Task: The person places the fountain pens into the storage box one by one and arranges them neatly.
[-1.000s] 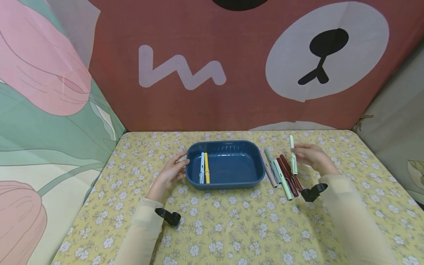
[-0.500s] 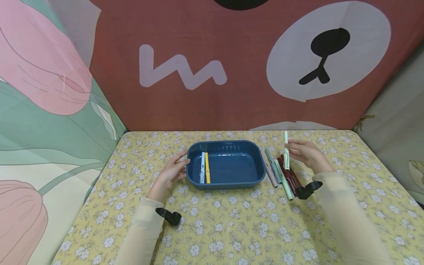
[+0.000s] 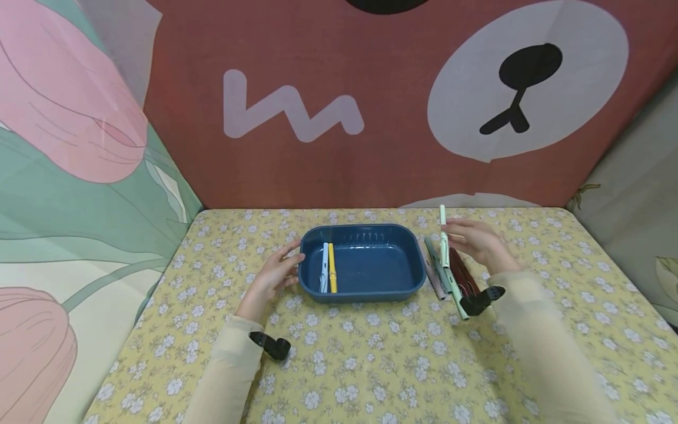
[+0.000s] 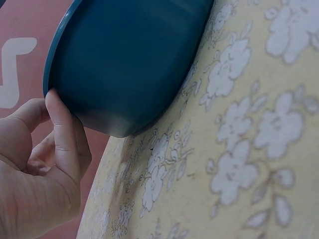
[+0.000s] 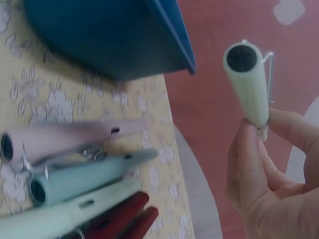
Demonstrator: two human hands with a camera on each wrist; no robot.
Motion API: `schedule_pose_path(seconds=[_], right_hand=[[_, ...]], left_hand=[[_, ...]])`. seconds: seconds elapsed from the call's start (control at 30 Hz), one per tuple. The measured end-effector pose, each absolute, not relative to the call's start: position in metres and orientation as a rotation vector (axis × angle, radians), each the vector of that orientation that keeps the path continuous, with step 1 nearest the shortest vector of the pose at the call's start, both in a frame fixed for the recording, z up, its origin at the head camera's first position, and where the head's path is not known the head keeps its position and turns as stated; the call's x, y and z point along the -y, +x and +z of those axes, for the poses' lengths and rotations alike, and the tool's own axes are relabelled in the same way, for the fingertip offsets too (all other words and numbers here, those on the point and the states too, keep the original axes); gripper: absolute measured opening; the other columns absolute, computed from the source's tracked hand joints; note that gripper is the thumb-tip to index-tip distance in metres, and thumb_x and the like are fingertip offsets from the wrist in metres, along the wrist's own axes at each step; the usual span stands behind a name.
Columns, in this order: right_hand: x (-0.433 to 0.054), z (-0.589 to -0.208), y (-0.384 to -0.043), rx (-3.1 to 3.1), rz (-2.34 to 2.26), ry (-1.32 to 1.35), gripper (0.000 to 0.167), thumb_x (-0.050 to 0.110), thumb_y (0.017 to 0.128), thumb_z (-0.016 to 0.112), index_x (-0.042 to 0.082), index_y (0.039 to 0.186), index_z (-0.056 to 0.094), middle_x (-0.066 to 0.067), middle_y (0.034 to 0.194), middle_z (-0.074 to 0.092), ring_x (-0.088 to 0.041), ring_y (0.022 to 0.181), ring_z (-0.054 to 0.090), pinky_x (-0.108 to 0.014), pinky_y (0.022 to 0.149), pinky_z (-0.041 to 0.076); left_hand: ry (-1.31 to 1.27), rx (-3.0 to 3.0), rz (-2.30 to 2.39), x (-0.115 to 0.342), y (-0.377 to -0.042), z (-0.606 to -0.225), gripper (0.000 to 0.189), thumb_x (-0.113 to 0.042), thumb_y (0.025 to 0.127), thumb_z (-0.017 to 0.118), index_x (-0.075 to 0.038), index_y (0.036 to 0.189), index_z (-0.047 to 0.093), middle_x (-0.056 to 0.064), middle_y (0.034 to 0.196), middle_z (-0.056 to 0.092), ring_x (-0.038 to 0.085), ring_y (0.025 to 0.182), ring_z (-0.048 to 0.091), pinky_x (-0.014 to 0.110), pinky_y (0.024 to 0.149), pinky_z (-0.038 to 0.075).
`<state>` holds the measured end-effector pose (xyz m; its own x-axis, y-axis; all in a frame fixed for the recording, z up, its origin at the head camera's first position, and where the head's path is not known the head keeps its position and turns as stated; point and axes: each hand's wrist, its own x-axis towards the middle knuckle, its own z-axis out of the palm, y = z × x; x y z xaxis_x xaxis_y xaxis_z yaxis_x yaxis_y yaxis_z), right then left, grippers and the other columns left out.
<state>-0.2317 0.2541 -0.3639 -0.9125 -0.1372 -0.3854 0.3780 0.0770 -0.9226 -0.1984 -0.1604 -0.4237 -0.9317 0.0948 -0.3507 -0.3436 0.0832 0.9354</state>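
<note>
Underneath, floral tablecloth (image 3: 349, 359), blue tray (image 3: 362, 297) atop, cartoon backdrop (image 3: 296, 171) behind

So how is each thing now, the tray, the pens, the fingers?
Blue tray, right way up.
Light blue pen, lying in the tray.
Yellow pen, lying in the tray.
Held pale green pen, up in the air.
Lilac pen, lying down.
Teal pen, lying down.
Other pale green pen, lying down.
Dark red pens, lying down.
Left fingers, touching the tray.
Right fingers, pinching the held pen.
</note>
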Motion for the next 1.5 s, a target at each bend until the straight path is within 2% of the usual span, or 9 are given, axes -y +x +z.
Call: schedule_pose_path(seconds=[0.17,0.37,0.47,0.63,0.87,1.0,1.23,1.37,1.5], right_hand=[[-0.242,-0.36,-0.233,-2.0,-1.886,0.212,0.073,0.02,0.096,0.058,-0.001,0.152,0.017,0.016,0.094,0.055,0.008,0.078,0.062,-0.01,0.076,0.052],[-0.227,-0.358,-0.234,-1.929,-1.967,0.134,0.059,0.01,0.096,0.055,-0.006,0.145,0.027,0.015,0.082,0.064,0.004,0.076,0.064,-0.011,0.073,0.053],[-0.219,-0.358,-0.235,-1.942,-1.957,0.112,0.059,0.008,0.096,0.055,-0.008,0.145,0.026,0.015,0.081,0.064,0.004,0.075,0.063,-0.011,0.072,0.053],[-0.207,-0.361,-0.237,-2.033,-1.872,0.062,0.065,0.011,0.097,0.054,-0.01,0.148,0.02,0.017,0.085,0.06,0.006,0.077,0.061,-0.01,0.073,0.052],[-0.187,-0.367,-0.237,-2.108,-1.768,0.031,0.062,0.018,0.097,0.056,-0.005,0.147,0.028,0.009,0.101,0.057,0.007,0.081,0.061,-0.012,0.079,0.052],[-0.176,-0.368,-0.236,-2.072,-1.782,0.053,0.059,0.015,0.096,0.056,-0.005,0.146,0.031,0.01,0.097,0.059,0.005,0.08,0.062,-0.013,0.078,0.052],[-0.158,-0.373,-0.235,-2.049,-1.766,0.055,0.057,0.012,0.096,0.055,-0.004,0.146,0.031,0.001,0.109,0.056,0.001,0.083,0.06,-0.016,0.081,0.052],[-0.149,-0.378,-0.236,-2.034,-1.77,0.063,0.056,0.01,0.096,0.054,-0.005,0.145,0.033,0.001,0.104,0.057,0.0,0.081,0.06,-0.018,0.083,0.053],[-0.141,-0.382,-0.234,-2.025,-1.759,0.088,0.053,0.009,0.096,0.054,-0.004,0.144,0.036,0.002,0.102,0.057,-0.002,0.082,0.061,-0.025,0.09,0.053]], left_hand=[[-0.26,-2.054,1.902,0.16,-0.2,-0.424,0.052,-0.025,0.098,0.055,-0.029,0.146,0.039,-0.003,0.088,0.054,0.005,0.063,0.054,0.019,0.056,0.051],[-0.251,-2.055,1.906,0.16,-0.201,-0.423,0.054,-0.024,0.097,0.056,-0.028,0.148,0.037,-0.002,0.089,0.053,0.005,0.064,0.054,0.018,0.056,0.051],[-0.233,-2.055,1.903,0.16,-0.201,-0.423,0.055,-0.025,0.098,0.055,-0.027,0.148,0.035,-0.002,0.091,0.053,0.004,0.065,0.054,0.018,0.057,0.051],[-0.237,-2.045,1.905,0.16,-0.2,-0.423,0.054,-0.024,0.098,0.055,-0.027,0.148,0.036,-0.002,0.091,0.053,0.004,0.064,0.053,0.018,0.056,0.05],[-0.241,-2.05,1.904,0.16,-0.2,-0.423,0.053,-0.025,0.098,0.055,-0.028,0.148,0.036,-0.003,0.088,0.054,0.004,0.063,0.053,0.019,0.056,0.05],[-0.256,-2.05,1.906,0.16,-0.2,-0.424,0.053,-0.025,0.098,0.055,-0.028,0.148,0.037,-0.003,0.089,0.055,0.004,0.064,0.054,0.019,0.056,0.05],[-0.278,-2.041,1.913,0.16,-0.199,-0.424,0.052,-0.024,0.098,0.054,-0.029,0.147,0.037,-0.002,0.092,0.055,0.005,0.063,0.053,0.019,0.055,0.05],[-0.269,-2.038,1.917,0.159,-0.199,-0.424,0.052,-0.024,0.098,0.054,-0.03,0.147,0.037,-0.002,0.09,0.055,0.005,0.062,0.053,0.019,0.054,0.05],[-0.26,-2.031,1.925,0.159,-0.198,-0.424,0.052,-0.024,0.098,0.054,-0.029,0.147,0.037,-0.001,0.091,0.055,0.005,0.063,0.053,0.019,0.054,0.049]])
